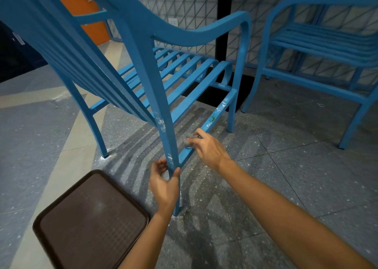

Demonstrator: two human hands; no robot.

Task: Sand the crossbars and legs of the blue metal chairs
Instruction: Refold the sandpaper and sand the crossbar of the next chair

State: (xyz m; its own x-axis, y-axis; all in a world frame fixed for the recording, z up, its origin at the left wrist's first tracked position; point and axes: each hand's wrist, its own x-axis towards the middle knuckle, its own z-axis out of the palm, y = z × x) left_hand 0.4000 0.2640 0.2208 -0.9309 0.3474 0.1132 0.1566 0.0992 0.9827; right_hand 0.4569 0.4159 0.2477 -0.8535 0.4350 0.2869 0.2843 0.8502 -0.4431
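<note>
brown tray (90, 223) down on the floor, nearest of all, just left of the left forearm. left hand (164, 184) curled round the near rear leg (163, 113) of the blue chair (143, 44), thumb on one side and fingers on the other, gripping low, just under where the side crossbar (206, 123) joins. right hand (206, 148) a little up and to the right, pinching a small grey sanding pad (189, 141) against the near end of that crossbar; blurred there, so hard to tell how flat the pad sits. pale scuffs and white specks on the leg above the left hand and further along the crossbar beyond the right, with a small green mark out that way too. white dust on the speckled floor (286, 166) round the feet. second blue chair (319, 44) well off to the right of the right arm, apart from the first.

looks like sanding of the side crossbar, near end, with the leg held to steady the frame. next, likely: firm even strokes along the bar toward the front leg, pad kept pressed flat, left grip kept tight so the chair does not skid.
</note>
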